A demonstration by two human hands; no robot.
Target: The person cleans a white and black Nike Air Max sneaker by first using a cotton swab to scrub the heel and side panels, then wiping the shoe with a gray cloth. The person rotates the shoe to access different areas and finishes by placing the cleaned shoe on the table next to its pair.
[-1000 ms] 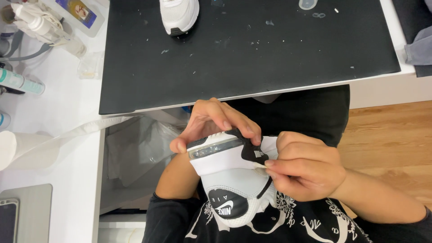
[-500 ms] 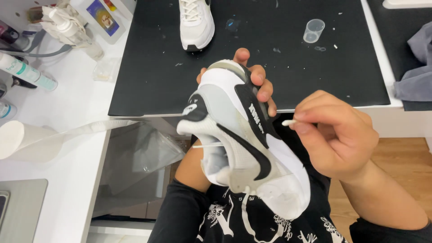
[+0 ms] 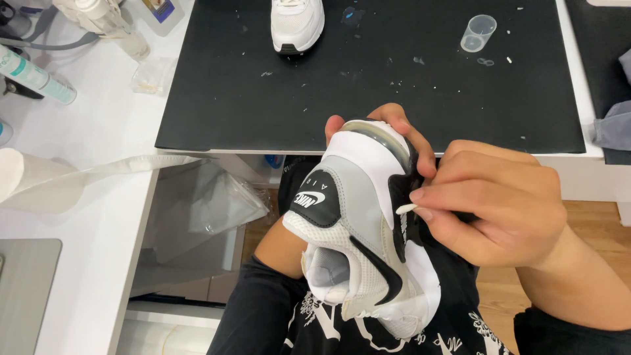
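Observation:
I hold a white, grey and black sneaker (image 3: 355, 230) over my lap, heel up and side turned toward me. My left hand (image 3: 388, 128) grips it from behind, fingers curled over the heel's clear sole. My right hand (image 3: 490, 200) pinches a small white cotton swab (image 3: 405, 209) with its tip against the black trim by the sole. A second white sneaker (image 3: 297, 23) stands on the black mat (image 3: 368, 85) at the top.
A small clear plastic cup (image 3: 477, 33) sits on the mat's far right. On the white counter at left lie a paper towel roll (image 3: 33, 187), a tube (image 3: 36, 75) and bottles. A clear bag (image 3: 210, 210) hangs below the desk. Grey cloth (image 3: 614, 125) lies at right.
The sneaker has been turned from heel-on to side-on and raised nearer the desk edge. My right hand moved the swab onto the black trim near the sole.

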